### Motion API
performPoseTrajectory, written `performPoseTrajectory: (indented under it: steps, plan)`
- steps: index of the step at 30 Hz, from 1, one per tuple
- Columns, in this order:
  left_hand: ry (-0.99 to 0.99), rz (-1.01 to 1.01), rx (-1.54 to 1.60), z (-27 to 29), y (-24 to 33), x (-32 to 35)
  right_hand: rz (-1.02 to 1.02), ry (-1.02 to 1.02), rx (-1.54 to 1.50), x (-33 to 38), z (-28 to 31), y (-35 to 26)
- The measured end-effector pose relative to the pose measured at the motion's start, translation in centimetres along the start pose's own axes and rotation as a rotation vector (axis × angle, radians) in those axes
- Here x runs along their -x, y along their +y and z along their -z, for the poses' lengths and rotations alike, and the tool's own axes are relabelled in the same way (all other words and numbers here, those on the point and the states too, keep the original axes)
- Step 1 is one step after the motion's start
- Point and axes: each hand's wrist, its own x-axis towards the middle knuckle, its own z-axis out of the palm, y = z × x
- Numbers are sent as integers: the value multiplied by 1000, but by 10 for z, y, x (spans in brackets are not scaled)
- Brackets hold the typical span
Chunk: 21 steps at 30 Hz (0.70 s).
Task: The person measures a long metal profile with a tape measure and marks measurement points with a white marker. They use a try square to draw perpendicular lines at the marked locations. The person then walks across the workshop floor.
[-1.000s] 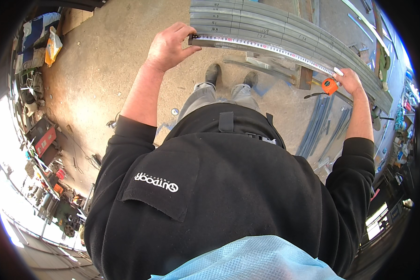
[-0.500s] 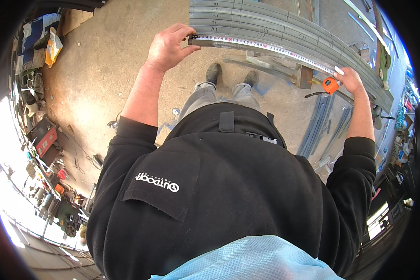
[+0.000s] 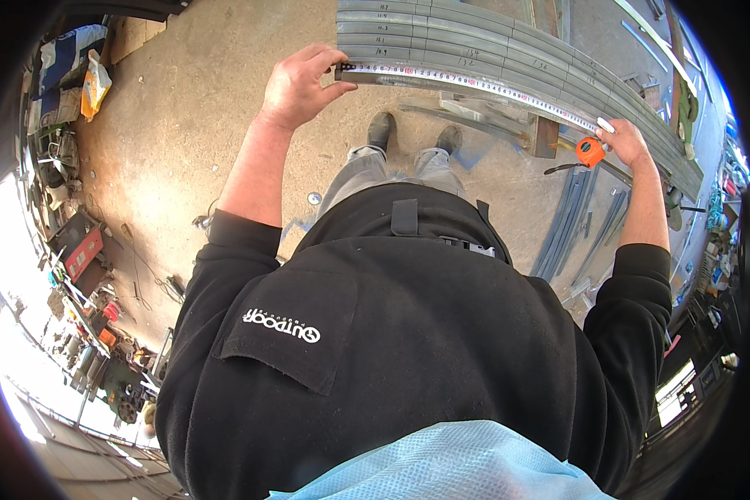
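Observation:
My left hand (image 3: 298, 83) pinches the hook end of a white measuring tape blade (image 3: 475, 86) against the near end of a grey metal profile (image 3: 442, 52). The blade runs rightward along the profile's near edge. My right hand (image 3: 623, 142) grips the orange tape measure case (image 3: 590, 152) at the blade's far end and presses the tape down on the metal. The profile is one of several long grey metal profiles lying side by side in front of me.
My two dark shoes (image 3: 414, 133) stand on the concrete floor (image 3: 192, 125) just below the profiles. More grey metal strips (image 3: 571, 221) lie on the floor at the right. Tools, a red box (image 3: 82, 252) and clutter line the left edge.
My right hand with the orange case has shifted slightly left along the profile. My left hand keeps the tape end where it was.

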Motion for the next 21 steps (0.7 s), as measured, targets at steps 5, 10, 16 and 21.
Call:
performPoseTrajectory:
  steps: [5,10,16,21]
  plan:
    - [4,4,-2,-1,0,0,-4,-13,-15,-1,0,1]
    - [2,7,0,-1,-1,0,0,2,0,-2,-1,3]
    - [-4,13,16,0,0,0,11,2,-13,-3,-2,5]
    - [0,8,26,-1,0,0,17,10,-11,-2,-1,4]
